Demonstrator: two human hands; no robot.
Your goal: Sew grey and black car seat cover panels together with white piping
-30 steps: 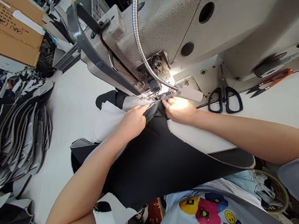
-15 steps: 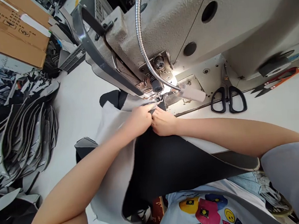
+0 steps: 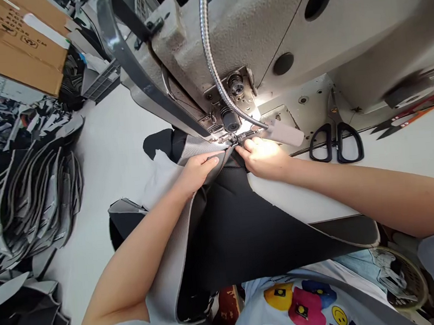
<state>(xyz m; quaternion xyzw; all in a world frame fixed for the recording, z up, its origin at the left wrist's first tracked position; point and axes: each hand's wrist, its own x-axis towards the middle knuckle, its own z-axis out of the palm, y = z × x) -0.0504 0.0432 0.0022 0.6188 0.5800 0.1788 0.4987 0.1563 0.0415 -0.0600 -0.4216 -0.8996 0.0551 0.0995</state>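
"What's taking up most of the view?"

"A grey sewing machine (image 3: 252, 39) is standing over the white tabletop (image 3: 124, 134), with a stack of cut grey-and-black pieces (image 3: 39, 196) lying to the left."

"And the work?"

"A black padded panel (image 3: 237, 231) is lying across the tabletop, and its grey mesh edge (image 3: 201, 148) is reaching the presser foot (image 3: 230, 139)."

"The hands?"

"The left hand's (image 3: 197, 173) fingers are pressing together on that edge. The right hand (image 3: 263, 158) is resting just beside the foot, but glare is hiding whether its fingers are pinching."

"Anything nearby?"

"Black-handled scissors (image 3: 335, 143) and orange thread snips (image 3: 410, 114) are lying to the right."
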